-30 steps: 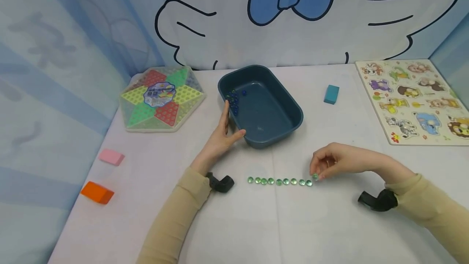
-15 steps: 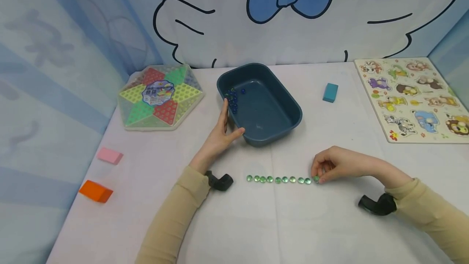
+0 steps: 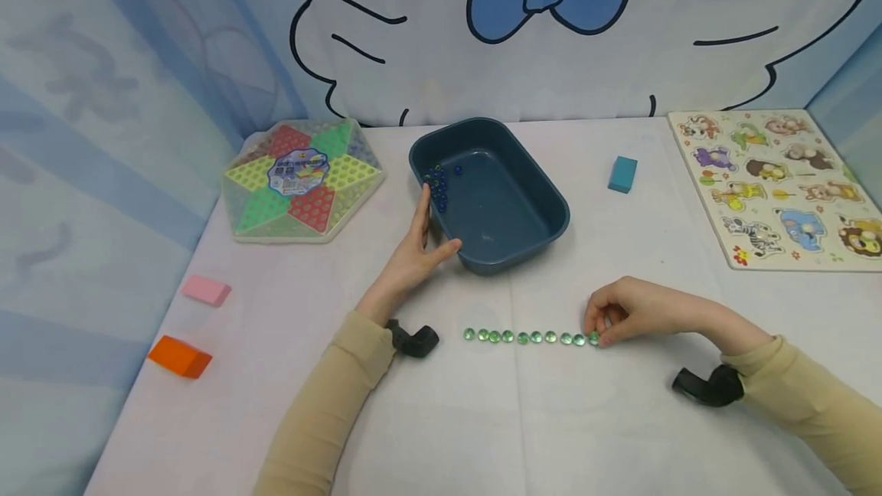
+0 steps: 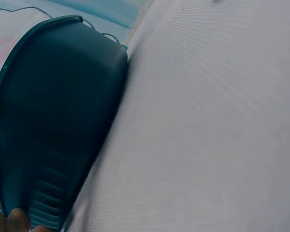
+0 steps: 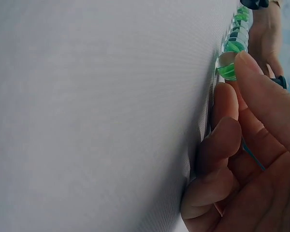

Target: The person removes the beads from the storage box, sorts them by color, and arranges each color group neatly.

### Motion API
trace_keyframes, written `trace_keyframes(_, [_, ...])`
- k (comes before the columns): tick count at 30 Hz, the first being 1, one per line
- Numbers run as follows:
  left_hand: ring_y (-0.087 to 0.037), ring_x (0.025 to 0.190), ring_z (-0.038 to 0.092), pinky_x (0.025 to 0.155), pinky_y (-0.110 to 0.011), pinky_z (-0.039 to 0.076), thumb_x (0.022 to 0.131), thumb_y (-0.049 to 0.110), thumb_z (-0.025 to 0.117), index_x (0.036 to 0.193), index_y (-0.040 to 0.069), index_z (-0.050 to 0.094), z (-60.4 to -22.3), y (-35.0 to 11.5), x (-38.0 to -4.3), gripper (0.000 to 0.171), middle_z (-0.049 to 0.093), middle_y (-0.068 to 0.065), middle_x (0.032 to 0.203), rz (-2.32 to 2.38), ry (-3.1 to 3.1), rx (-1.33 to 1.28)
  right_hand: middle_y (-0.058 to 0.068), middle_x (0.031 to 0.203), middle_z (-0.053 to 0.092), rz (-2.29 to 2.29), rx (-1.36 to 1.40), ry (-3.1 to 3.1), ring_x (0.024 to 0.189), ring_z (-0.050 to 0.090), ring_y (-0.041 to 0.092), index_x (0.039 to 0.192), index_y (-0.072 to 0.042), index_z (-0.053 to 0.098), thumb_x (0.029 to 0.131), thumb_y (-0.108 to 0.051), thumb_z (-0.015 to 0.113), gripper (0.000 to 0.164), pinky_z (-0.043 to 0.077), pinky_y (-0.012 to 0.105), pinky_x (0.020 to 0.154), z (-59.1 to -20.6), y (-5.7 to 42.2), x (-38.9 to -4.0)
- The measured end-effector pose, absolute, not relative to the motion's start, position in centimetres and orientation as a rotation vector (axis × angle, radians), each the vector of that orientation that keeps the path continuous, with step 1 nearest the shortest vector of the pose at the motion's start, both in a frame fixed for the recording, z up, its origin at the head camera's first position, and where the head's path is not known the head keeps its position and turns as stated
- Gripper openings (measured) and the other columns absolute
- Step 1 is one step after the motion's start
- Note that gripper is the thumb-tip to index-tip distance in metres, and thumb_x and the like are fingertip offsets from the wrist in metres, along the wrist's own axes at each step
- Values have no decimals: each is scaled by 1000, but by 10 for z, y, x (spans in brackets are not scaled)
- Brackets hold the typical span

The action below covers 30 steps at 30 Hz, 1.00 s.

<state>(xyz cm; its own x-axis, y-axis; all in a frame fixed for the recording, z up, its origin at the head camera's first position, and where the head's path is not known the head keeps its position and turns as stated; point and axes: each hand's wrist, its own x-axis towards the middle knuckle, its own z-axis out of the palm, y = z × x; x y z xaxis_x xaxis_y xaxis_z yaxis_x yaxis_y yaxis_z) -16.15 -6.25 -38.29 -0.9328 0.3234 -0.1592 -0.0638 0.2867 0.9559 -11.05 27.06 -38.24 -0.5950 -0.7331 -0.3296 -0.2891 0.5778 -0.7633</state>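
In the head view, several clear glass marbles with green swirls lie in a row on the white cloth. My right hand is at the row's right end, its thumb and forefinger pinching the last marble, which sits at the cloth right beside its neighbour. The other fingers of that hand are curled under, close to the cloth. A dark blue plastic tub stands behind the row, with several dark blue marbles at its left side. My left hand rests against the tub's left side, fingers straight and thumb spread to the near corner.
A hexagonal Chinese checkers box lies at the back left. On the left are a pink block and an orange block. A teal block and an animal puzzle board lie to the right. A printed curtain hangs behind.
My right hand has lowered the pinched green marble from just off the row's end down to the cloth, next to its neighbour. My left hand and the tub have stayed in place.
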Motion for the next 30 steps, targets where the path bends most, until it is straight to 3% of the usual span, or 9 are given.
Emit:
trace_keyframes(19, [-16,143,1,116,-34,11,89,20,62,147,36,-8,-383,-64,-162,93,-6,1,156,1686,2232,231,-9,77,58,-879,-808,2136,65,49,4,93,-16,66,78,-28,73,20,42,17,57,-377,270,-117])
trace_keyframes(30, [-16,143,1,116,-34,11,88,21,63,147,36,-7,-383,-65,-162,93,-6,2,156,1694,2227,234,-9,79,60,-728,-820,2166,70,52,8,96,-14,67,82,-23,69,17,45,21,62,-334,245,-140])
